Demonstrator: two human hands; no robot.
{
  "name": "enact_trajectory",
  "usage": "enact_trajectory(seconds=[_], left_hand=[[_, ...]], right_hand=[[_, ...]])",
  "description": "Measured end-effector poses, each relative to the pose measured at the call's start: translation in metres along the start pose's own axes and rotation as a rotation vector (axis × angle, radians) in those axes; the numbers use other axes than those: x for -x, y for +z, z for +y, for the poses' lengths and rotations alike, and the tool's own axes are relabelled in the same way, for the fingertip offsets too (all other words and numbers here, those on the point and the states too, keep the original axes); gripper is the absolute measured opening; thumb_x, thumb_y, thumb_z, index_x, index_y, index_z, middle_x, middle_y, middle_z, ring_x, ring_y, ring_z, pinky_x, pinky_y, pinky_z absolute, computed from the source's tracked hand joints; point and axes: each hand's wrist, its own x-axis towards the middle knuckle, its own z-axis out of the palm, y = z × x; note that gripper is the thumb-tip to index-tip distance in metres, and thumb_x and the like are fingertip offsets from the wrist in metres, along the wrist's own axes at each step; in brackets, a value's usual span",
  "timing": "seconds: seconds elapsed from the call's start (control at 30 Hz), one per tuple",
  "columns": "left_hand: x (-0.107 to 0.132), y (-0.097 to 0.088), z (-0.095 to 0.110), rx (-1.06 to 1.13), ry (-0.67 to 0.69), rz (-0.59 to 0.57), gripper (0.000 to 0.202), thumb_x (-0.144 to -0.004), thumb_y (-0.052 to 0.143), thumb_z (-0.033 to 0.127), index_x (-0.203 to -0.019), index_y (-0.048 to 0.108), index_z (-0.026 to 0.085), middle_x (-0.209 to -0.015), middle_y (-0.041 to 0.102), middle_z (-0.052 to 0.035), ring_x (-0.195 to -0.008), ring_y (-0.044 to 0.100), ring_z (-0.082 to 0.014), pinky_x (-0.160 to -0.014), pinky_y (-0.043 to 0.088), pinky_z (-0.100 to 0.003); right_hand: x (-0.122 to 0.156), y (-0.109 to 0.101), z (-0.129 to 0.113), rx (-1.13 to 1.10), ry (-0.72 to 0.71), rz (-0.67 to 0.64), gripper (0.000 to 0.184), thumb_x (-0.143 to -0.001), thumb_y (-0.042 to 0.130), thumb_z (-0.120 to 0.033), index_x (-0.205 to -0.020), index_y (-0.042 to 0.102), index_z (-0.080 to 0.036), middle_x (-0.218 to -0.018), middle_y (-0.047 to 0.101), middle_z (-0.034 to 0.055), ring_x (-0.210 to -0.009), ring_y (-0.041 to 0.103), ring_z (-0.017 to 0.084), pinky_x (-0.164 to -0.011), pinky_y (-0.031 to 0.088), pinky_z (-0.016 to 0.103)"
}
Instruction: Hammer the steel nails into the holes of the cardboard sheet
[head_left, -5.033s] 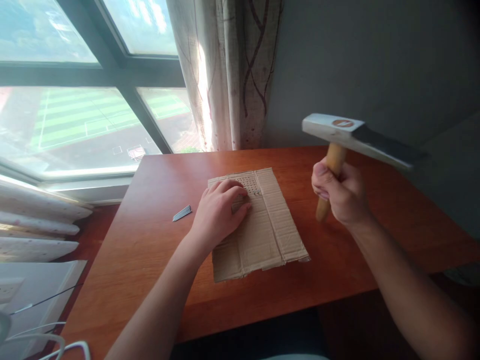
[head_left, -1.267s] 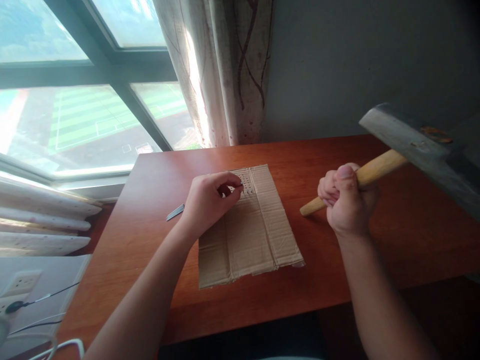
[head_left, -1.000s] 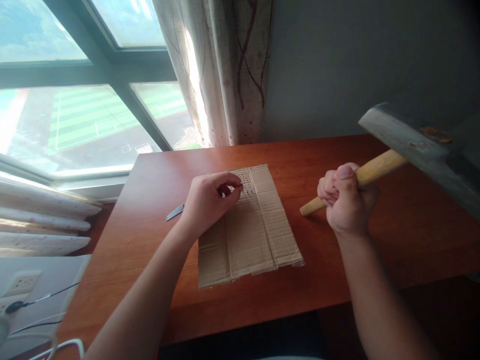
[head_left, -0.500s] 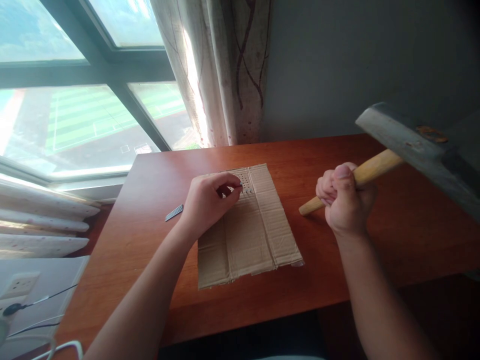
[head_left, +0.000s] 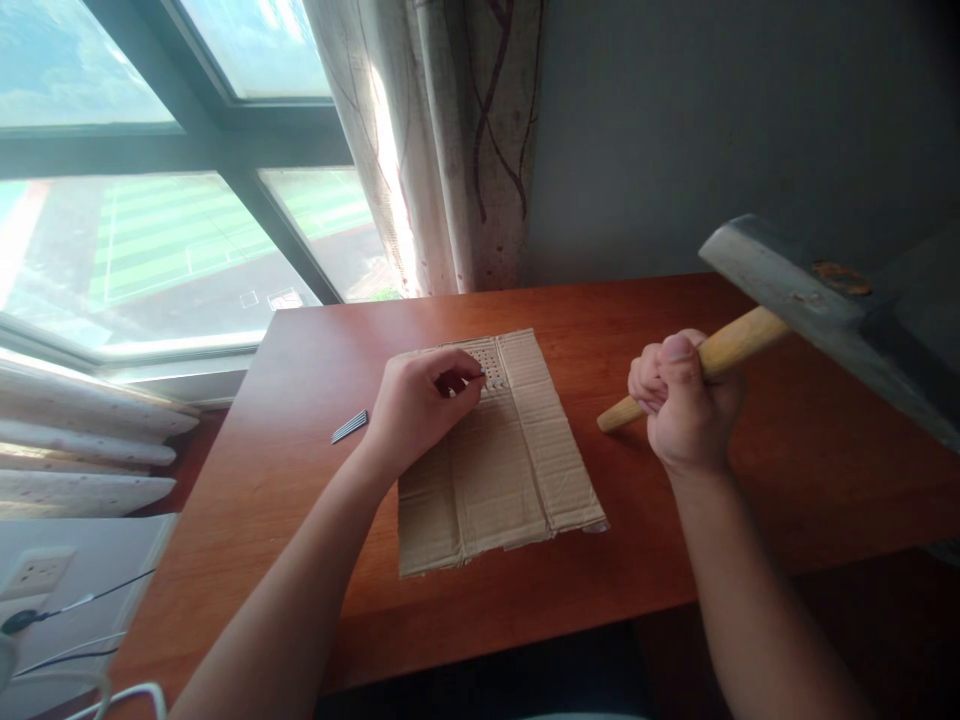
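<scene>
taking the cardboard sheet (head_left: 502,470) as the dial's centre, it lies flat on the reddish wooden table (head_left: 277,500), a dotted patch (head_left: 492,358) at its twelve. the left hand (head_left: 416,405) rests over it from ten o'clock, thumb and forefinger tips drawn in beside the dots; whether they pinch something tiny, i cannot tell. at nine, just beside that wrist, a row of nails (head_left: 350,427) lies aligned. near three, the right hand (head_left: 690,410) is clamped round the wooden handle (head_left: 739,345) of a hammer (head_left: 787,280), its head towards two; the orange-brown mark (head_left: 844,277) there is unreadable at this slant.
</scene>
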Motion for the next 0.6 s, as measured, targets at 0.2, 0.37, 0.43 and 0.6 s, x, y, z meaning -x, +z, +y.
enact_trajectory(seconds=[0.2, 0.37, 0.43, 0.6], left_hand=[[0.000, 0.000, 0.001, 0.005, -0.018, -0.009, 0.004, -0.078, 0.069, 0.018, -0.077, 0.072, 0.017, -0.068, 0.070, -0.0004, -0.060, 0.059, -0.0104, -0.057, 0.046, -0.022], [-0.001, 0.000, 0.000, -0.004, -0.017, -0.011, 0.004, -0.079, 0.068, 0.018, -0.077, 0.072, 0.017, -0.068, 0.070, 0.0001, -0.059, 0.059, -0.0100, -0.057, 0.046, -0.022], [-0.001, 0.000, -0.001, -0.007, -0.010, -0.011, 0.004, -0.078, 0.068, 0.018, -0.077, 0.072, 0.017, -0.067, 0.070, 0.0005, -0.059, 0.059, -0.0099, -0.057, 0.047, -0.022], [-0.002, 0.000, -0.002, -0.012, 0.016, -0.003, 0.005, -0.079, 0.067, 0.017, -0.078, 0.073, 0.017, -0.069, 0.072, 0.0001, -0.058, 0.060, -0.0104, -0.056, 0.048, -0.022]], right_hand=[[0.001, -0.001, 0.000, 0.015, 0.001, -0.009, 0.050, -0.093, 0.064, -0.044, -0.061, 0.033, -0.022, -0.049, 0.028, -0.0087, -0.039, 0.026, 0.005, -0.039, 0.018, 0.024], [-0.001, 0.001, -0.001, 0.094, 0.027, -0.023, 0.053, -0.093, 0.061, -0.054, -0.062, 0.030, -0.024, -0.050, 0.027, -0.0080, -0.040, 0.026, 0.007, -0.039, 0.019, 0.025], [-0.004, -0.001, -0.003, 0.182, 0.065, -0.051, 0.055, -0.092, 0.057, -0.061, -0.063, 0.029, -0.024, -0.051, 0.028, -0.0070, -0.041, 0.029, 0.008, -0.040, 0.021, 0.026], [-0.016, -0.009, -0.016, 0.485, 0.213, -0.352, 0.051, -0.091, 0.055, -0.066, -0.069, 0.039, -0.023, -0.058, 0.038, -0.0047, -0.049, 0.036, 0.010, -0.047, 0.028, 0.027]])
